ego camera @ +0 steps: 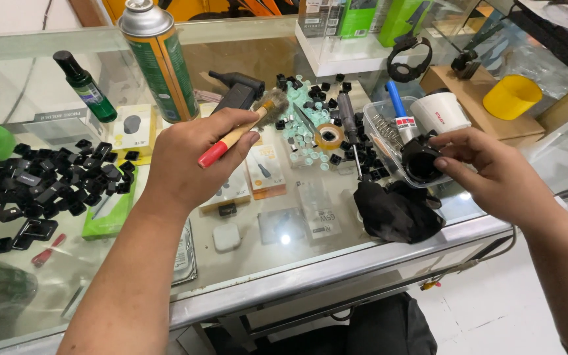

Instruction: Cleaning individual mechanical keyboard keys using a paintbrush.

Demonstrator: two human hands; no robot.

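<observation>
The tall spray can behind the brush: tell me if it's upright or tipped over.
Upright. The spray can stands on its base on the glass counter, silver top uppermost, just behind the left hand holding the brush.

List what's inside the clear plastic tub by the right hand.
In the clear plastic tub: metal springs and a blue-handled tool. The right hand and its black part cover the tub's near end.

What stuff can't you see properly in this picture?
Head view only:
- Small black part in the right hand: its fingers cover one side, so its shape is unclear.
- Brush handle: its middle is hidden inside the left hand.
- Spray can: top cut off by the picture's edge.
- Pile of black keycaps: runs off the left edge.
- Boxes under the glass counter: blurred by reflections.
</observation>
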